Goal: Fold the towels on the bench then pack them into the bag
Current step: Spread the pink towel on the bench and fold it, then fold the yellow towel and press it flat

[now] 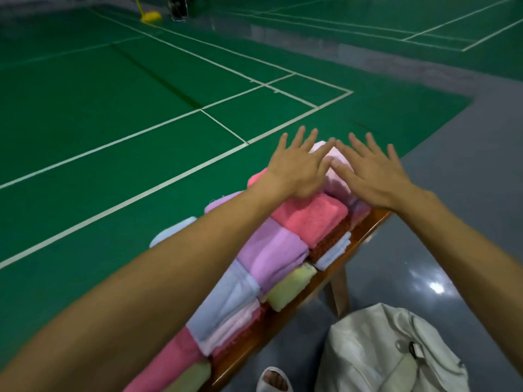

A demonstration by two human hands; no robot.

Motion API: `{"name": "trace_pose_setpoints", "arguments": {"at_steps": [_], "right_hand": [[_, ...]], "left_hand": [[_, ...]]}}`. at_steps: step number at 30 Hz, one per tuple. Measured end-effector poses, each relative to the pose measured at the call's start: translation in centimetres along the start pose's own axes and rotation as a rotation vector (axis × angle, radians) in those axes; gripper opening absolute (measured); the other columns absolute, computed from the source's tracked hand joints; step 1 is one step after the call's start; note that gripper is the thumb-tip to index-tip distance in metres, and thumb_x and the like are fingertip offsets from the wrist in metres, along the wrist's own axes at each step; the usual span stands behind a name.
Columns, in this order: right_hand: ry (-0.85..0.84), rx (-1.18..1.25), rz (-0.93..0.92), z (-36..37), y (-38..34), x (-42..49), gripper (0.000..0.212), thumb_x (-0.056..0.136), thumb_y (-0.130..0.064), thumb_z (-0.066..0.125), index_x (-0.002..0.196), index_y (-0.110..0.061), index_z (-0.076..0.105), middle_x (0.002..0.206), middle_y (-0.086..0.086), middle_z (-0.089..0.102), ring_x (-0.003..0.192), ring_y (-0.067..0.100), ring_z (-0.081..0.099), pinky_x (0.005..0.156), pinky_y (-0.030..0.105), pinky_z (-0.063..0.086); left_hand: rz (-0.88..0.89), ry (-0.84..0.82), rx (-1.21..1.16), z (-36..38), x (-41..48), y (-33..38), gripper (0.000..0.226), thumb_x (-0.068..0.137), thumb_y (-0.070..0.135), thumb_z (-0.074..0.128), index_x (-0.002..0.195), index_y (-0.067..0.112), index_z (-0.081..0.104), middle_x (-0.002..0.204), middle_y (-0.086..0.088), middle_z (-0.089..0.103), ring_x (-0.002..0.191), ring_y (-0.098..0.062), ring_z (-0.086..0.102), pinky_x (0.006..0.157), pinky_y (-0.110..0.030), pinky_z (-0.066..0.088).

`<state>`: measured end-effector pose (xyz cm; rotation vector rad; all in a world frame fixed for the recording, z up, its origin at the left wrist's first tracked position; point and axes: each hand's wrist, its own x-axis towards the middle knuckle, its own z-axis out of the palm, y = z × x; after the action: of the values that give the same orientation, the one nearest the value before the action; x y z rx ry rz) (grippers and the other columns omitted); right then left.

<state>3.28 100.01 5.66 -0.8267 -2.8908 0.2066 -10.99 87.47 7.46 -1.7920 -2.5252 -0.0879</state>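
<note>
A white bag (376, 343) sits open-topped on the grey floor (452, 222) at the lower right of the frame. The toe of a white slipper (273, 380) shows just left of it at the bottom edge.

A wooden counter (368, 226) runs on a slant from the bottom centre up towards the middle right. Folded towels (254, 278) cover it in a row along the same line, touching one another. Among them are a blue towel (226, 301), a green towel (291, 287), a purple towel (271, 250) and a pink towel (311, 216).

Two bare arms reach along this row from the lower corners to its far end. There a pale towel (336, 179) lies directly under both hands. The left hand (297, 168) and the right hand (376, 176) are spread flat, palms down and fingers straight, and their first fingers almost meet over it. They seem to press or smooth the cloth, though the palms could be hovering just above it.

The coming move probably turns on where the bag lies. It is down and back towards the person, below the counter, on the right arm's side, so the right hand is the nearer one. Nothing stands between the counter and the bag.

Beyond the counter, a green court (113, 108) with white lines fills the left and top of the frame. A small yellow object (151, 17) lies far off at the upper left.
</note>
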Motion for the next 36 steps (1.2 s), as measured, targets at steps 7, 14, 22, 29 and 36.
{"name": "trace_pose_setpoints", "arguments": {"at_steps": [7, 14, 22, 29, 36], "right_hand": [[0.023, 0.045, -0.269, -2.3, -10.9, -5.8, 0.090, 0.087, -0.076, -0.003, 0.164, -0.031, 0.012, 0.172, 0.000, 0.005, 0.158, 0.023, -0.005, 0.126, 0.054, -0.003], [0.012, 0.083, -0.488, -1.8, -23.3, -11.7, 0.091, 0.088, -0.075, 0.002, 0.164, -0.026, 0.009, 0.172, 0.001, 0.005, 0.158, 0.022, -0.004, 0.127, 0.051, 0.001], [-0.058, 0.153, -0.720, 2.0, -41.2, -19.4, 0.087, 0.090, -0.072, 0.007, 0.164, -0.026, 0.015, 0.171, 0.002, 0.009, 0.158, 0.023, 0.002, 0.127, 0.047, 0.007], [-0.200, 0.364, -0.728, 8.6, -57.0, -28.2, 0.055, 0.099, -0.046, 0.051, 0.140, -0.009, 0.056, 0.134, 0.010, 0.061, 0.123, 0.029, 0.054, 0.106, 0.041, 0.043], [-0.434, 0.632, -0.389, 15.6, -66.2, -33.3, 0.007, 0.083, -0.020, 0.071, 0.082, -0.014, 0.076, 0.076, -0.004, 0.070, 0.083, 0.017, 0.068, 0.079, 0.031, 0.055]], "left_hand": [[-0.090, 0.092, -0.059, -2.9, -16.2, -3.2, 0.061, 0.108, 0.056, 0.013, 0.164, 0.036, 0.001, 0.173, -0.003, 0.004, 0.159, -0.025, -0.004, 0.127, -0.055, 0.000], [-0.335, 0.137, -0.033, -5.1, -31.6, -6.7, 0.066, 0.107, 0.061, 0.016, 0.164, 0.034, -0.001, 0.173, 0.003, -0.002, 0.159, -0.020, -0.010, 0.127, -0.047, -0.006], [-0.625, 0.148, -0.017, -5.8, -52.4, -12.4, 0.073, 0.098, 0.068, 0.007, 0.164, 0.036, -0.002, 0.173, 0.004, -0.003, 0.158, -0.019, -0.012, 0.128, -0.048, -0.001], [-0.960, 0.059, -0.089, -2.1, -71.6, -15.8, 0.074, 0.100, 0.069, 0.006, 0.164, 0.034, 0.002, 0.172, 0.006, -0.002, 0.158, -0.017, -0.009, 0.128, -0.045, 0.000], [-1.407, 0.136, -0.132, 2.6, -88.3, -19.8, 0.066, 0.104, 0.054, 0.038, 0.153, 0.009, 0.041, 0.155, -0.013, 0.046, 0.142, -0.034, 0.042, 0.111, -0.049, 0.040]]}}
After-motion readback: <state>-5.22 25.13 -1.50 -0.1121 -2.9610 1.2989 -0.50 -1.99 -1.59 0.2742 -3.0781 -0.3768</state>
